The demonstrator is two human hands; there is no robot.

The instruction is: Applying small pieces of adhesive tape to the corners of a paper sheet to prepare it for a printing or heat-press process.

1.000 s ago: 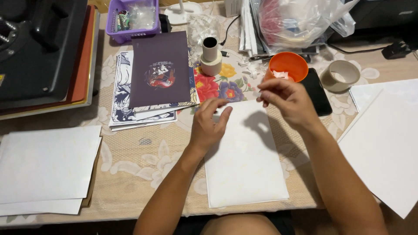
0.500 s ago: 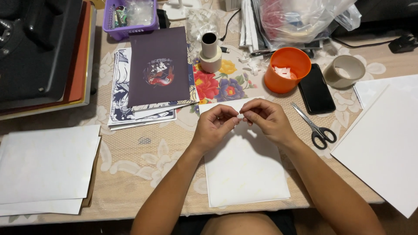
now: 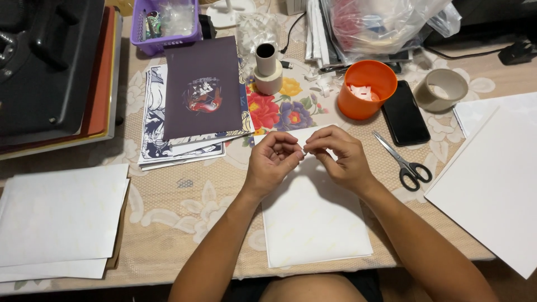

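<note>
My left hand (image 3: 272, 162) and my right hand (image 3: 340, 158) meet over the far end of a white sheet (image 3: 313, 223) that lies on the table in front of me. The fingertips of both hands pinch one small pale piece between them; it is too small to tell what it is. Just beyond my right hand stands an orange cup (image 3: 366, 89) with white scraps in it. Black-handled scissors (image 3: 404, 162) lie to the right of that hand.
A dark purple print (image 3: 204, 89) tops a stack of pictures at left centre. A black phone (image 3: 405, 118), a tape roll (image 3: 442, 89), a small paper tube (image 3: 267, 70), a purple basket (image 3: 165, 22), white sheets (image 3: 59, 215) at left, larger white sheets (image 3: 498, 173) at right.
My right hand came back from the orange cup to the sheet and met my left hand; both now pinch a small piece together. The scissors came into view.
</note>
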